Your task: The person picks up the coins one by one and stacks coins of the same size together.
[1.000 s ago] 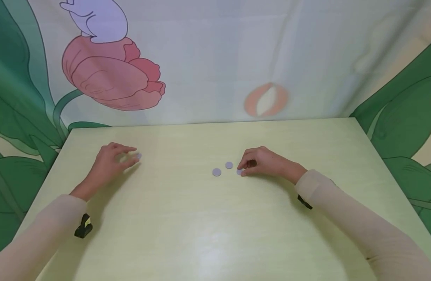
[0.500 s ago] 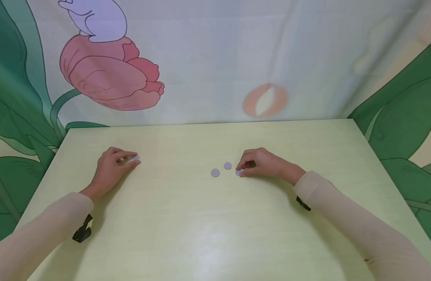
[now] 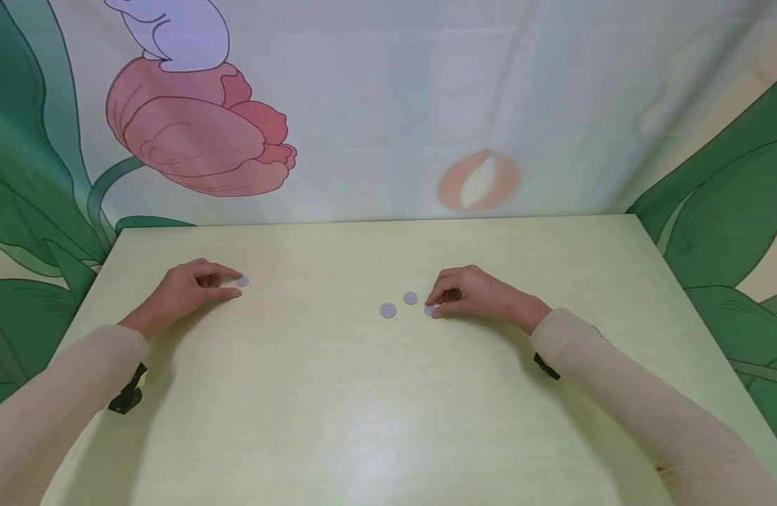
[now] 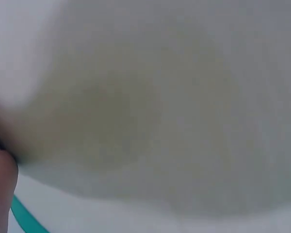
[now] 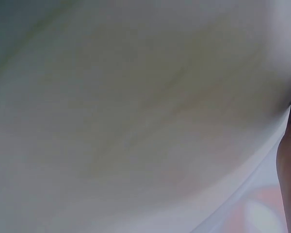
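A small flat lilac-grey disc lies on the far left part of the table, at the fingertips of my left hand. The index fingertip is right at its edge, while the thumb stands apart below it. Further right, my right hand pinches another such disc at the tabletop between thumb and fingers, which partly cover it. Two more discs, one behind the other, lie just left of that hand. Only a thumb shows in the left wrist view, and part of a finger in the right.
The pale wooden table ends at a straight back edge. Behind it hangs a curtain printed with a flower, an animal and green leaves. Black wrist devices sit under both sleeves.
My left fingers narrowed round the left disc, then spread again as the hand drew back left. That disc sits slightly further left. The right hand and its discs have stayed put.
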A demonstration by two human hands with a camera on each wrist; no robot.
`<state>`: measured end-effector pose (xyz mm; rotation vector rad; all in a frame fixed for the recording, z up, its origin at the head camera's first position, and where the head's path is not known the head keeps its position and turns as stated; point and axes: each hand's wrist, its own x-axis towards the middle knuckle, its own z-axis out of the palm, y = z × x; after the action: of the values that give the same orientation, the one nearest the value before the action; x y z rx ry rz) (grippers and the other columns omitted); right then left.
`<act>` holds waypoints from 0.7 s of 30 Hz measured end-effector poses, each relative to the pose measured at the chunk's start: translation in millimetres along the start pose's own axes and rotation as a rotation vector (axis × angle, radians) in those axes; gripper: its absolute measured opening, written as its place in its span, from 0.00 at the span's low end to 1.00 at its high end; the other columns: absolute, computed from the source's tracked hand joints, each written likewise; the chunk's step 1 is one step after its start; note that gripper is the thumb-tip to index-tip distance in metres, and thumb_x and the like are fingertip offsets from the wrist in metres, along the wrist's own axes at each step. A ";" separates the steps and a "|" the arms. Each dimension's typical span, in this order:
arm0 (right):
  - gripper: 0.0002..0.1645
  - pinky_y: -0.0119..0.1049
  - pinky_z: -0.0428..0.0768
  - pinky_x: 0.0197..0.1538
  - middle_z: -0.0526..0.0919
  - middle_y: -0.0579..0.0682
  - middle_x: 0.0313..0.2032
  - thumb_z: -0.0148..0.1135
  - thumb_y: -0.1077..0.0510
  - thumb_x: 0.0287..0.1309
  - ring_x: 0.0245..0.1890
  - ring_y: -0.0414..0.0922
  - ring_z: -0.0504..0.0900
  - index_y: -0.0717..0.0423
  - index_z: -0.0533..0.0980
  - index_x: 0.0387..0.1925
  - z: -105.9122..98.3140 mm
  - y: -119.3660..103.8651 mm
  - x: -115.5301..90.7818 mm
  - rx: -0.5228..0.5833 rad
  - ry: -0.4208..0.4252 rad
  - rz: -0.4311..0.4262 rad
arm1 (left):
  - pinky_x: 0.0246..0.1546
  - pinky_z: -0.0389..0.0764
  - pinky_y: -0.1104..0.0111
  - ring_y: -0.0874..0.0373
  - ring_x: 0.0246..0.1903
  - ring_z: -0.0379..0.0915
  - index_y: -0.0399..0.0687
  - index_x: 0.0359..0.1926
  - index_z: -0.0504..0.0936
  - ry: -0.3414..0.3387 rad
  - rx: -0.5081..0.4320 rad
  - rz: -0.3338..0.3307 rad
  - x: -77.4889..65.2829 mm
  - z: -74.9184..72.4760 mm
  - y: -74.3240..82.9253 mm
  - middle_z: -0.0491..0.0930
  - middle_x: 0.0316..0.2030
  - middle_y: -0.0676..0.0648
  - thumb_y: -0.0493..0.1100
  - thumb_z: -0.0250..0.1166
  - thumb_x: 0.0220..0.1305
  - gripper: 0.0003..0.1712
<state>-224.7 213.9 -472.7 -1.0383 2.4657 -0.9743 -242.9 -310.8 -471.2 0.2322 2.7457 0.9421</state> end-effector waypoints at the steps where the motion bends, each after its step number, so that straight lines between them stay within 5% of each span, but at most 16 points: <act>1: 0.10 0.31 0.80 0.46 0.83 0.41 0.39 0.75 0.57 0.58 0.38 0.38 0.81 0.49 0.88 0.42 0.0 0.0 0.3 0.001 0.001 0.000 | 0.37 0.68 0.65 0.51 0.43 0.63 0.51 0.60 0.84 -0.015 -0.001 0.002 2.6 -1.9 -0.4 0.71 0.39 0.45 0.60 0.70 0.63 0.29; 9: 0.10 0.31 0.80 0.46 0.83 0.41 0.39 0.75 0.57 0.57 0.39 0.38 0.81 0.48 0.88 0.42 2.3 4.0 3.0 0.018 0.003 -0.004 | 0.39 0.67 0.63 0.53 0.43 0.62 0.52 0.55 0.87 -0.023 -0.008 0.000 13.0 -6.7 -5.7 0.70 0.39 0.45 0.62 0.71 0.62 0.27; 21: 0.10 0.32 0.80 0.45 0.83 0.41 0.39 0.76 0.58 0.57 0.38 0.39 0.81 0.49 0.88 0.42 0.8 3.6 1.9 0.027 0.005 -0.007 | 0.41 0.67 0.63 0.52 0.44 0.63 0.50 0.55 0.87 0.000 -0.025 0.017 9.2 0.1 -0.7 0.72 0.41 0.44 0.62 0.69 0.64 0.27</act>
<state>-227.6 214.0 -475.8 -1.0370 2.4476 -1.0113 -251.7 -309.2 -473.2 0.2519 2.7347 0.9807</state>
